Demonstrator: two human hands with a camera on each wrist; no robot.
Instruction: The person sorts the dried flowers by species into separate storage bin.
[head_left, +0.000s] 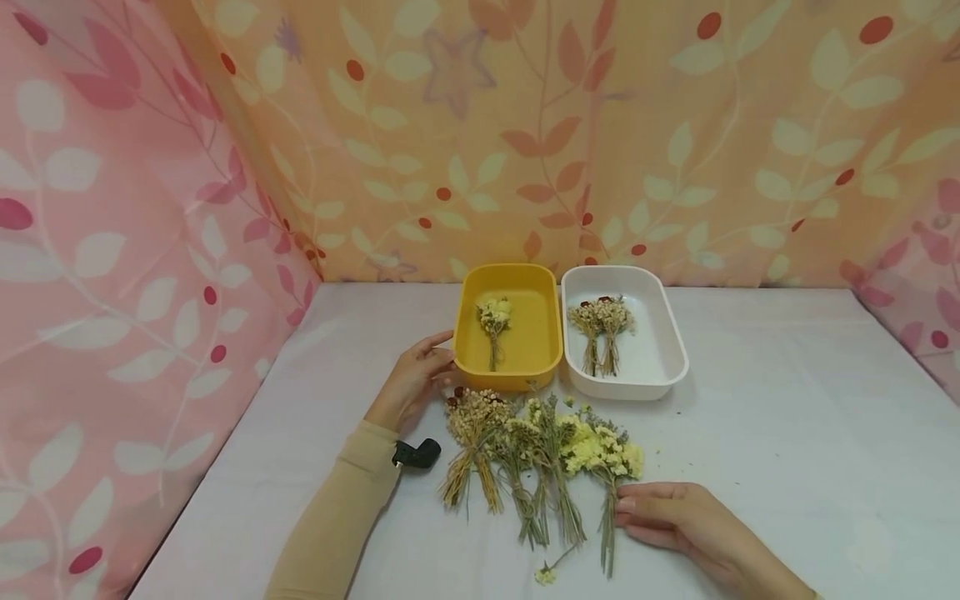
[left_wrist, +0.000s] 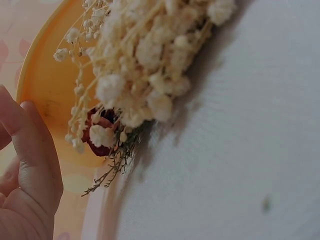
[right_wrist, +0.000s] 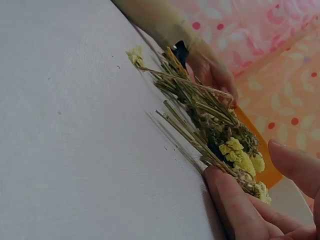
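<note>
My left hand [head_left: 417, 377] is at the left side of a yellow tray [head_left: 507, 382], its fingertips touching the rim. One small bunch of pale yellow dried flowers [head_left: 494, 321] lies in that tray. On the table in front is a row of several tied dried bunches: cream ones with dark red blooms [head_left: 474, 417] at left, greenish-yellow ones [head_left: 525, 433] in the middle. My right hand [head_left: 686, 521] has its fingertips against the stems of the rightmost yellow bunch [head_left: 603, 454]. In the right wrist view the thumb [right_wrist: 295, 160] stands apart from that bunch.
A white tray [head_left: 660, 385] stands right of the yellow one, with cream dried bunches [head_left: 602, 325] inside. A loose yellow sprig [head_left: 546, 575] lies near the front. A black device [head_left: 417, 454] sits at the left wrist. Patterned curtains [head_left: 547, 142] enclose the table.
</note>
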